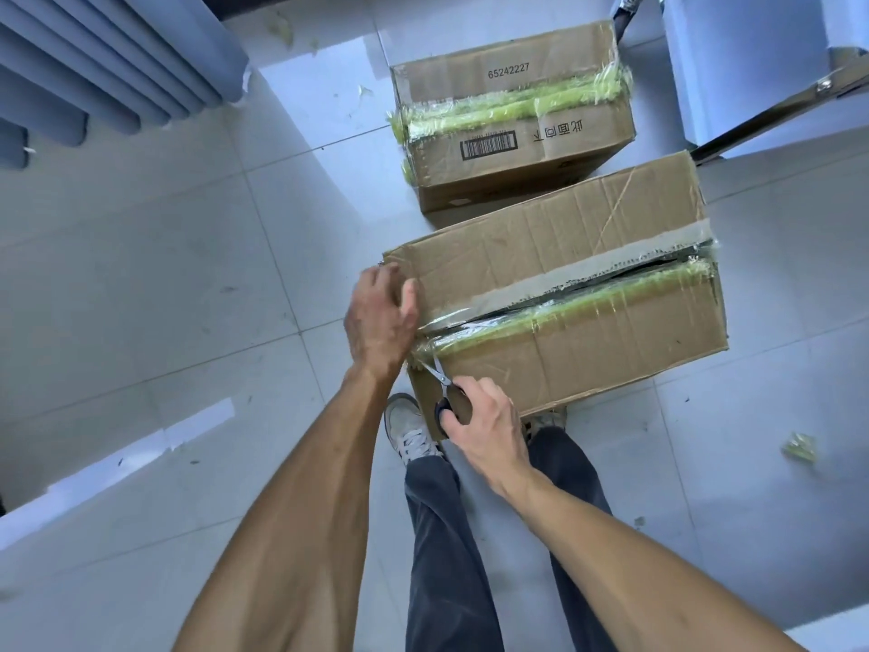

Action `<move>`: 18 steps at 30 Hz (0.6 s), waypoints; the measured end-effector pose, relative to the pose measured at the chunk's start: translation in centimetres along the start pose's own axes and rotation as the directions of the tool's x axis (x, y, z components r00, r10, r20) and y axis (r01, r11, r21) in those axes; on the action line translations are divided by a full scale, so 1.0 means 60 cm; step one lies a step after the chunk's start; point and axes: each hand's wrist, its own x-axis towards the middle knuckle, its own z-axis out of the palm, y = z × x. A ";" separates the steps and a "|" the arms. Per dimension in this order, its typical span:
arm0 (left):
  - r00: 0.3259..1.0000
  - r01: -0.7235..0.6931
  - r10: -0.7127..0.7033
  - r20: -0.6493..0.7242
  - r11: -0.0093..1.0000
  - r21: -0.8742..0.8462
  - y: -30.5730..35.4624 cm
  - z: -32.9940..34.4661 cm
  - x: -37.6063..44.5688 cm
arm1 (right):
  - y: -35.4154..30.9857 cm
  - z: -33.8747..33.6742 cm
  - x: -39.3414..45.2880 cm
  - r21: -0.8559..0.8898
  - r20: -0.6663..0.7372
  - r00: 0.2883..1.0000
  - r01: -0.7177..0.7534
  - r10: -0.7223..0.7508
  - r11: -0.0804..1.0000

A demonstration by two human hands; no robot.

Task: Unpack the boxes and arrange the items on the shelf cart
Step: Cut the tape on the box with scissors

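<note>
The near box (564, 294) sat on the floor (164, 275) at the person's feet, seam tape mostly slit. Right hand (489, 425) gripped the scissors (444, 385) at the near-left corner, left hand (381, 317) lay flat-ish, steadying that end. I'd have kept the blades shallow and angled away from the left fingers.

A stockroom or back room: pale tiled floor (141, 284) littered with tape scraps (799, 447), taped shipping boxes (512, 120), metal cart frame (771, 110) far right.
</note>
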 end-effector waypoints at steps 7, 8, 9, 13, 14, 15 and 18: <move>0.681 0.732 -0.705 0.196 0.652 -0.198 -0.094 0.019 -0.086 | -0.024 0.020 -0.010 0.139 -0.034 0.997 -0.068 0.073 0.988; 0.664 0.748 -0.712 0.229 0.641 -0.173 -0.106 0.023 -0.102 | -0.024 0.022 -0.011 0.164 -0.036 0.996 -0.070 0.077 0.984; 0.649 0.760 -0.720 0.248 0.630 -0.159 -0.116 0.029 -0.114 | -0.023 0.023 -0.010 0.187 -0.035 0.996 -0.073 0.080 0.980; 0.623 0.780 -0.726 0.293 0.603 -0.165 -0.131 0.048 -0.139 | -0.021 0.020 0.002 0.252 -0.038 0.997 -0.057 0.069 0.966; 0.619 0.784 -0.724 0.305 0.597 -0.173 -0.132 0.052 -0.140 | -0.022 0.019 0.007 0.263 -0.051 0.997 -0.047 0.063 0.964; 0.612 0.789 -0.723 0.319 0.587 -0.182 -0.132 0.056 -0.140 | -0.024 0.018 0.013 0.273 -0.066 0.996 -0.039 0.060 0.961; 0.601 0.799 -0.703 0.380 0.540 -0.263 -0.123 0.067 -0.134 | -0.034 0.020 0.027 0.309 -0.094 0.994 -0.029 0.061 0.951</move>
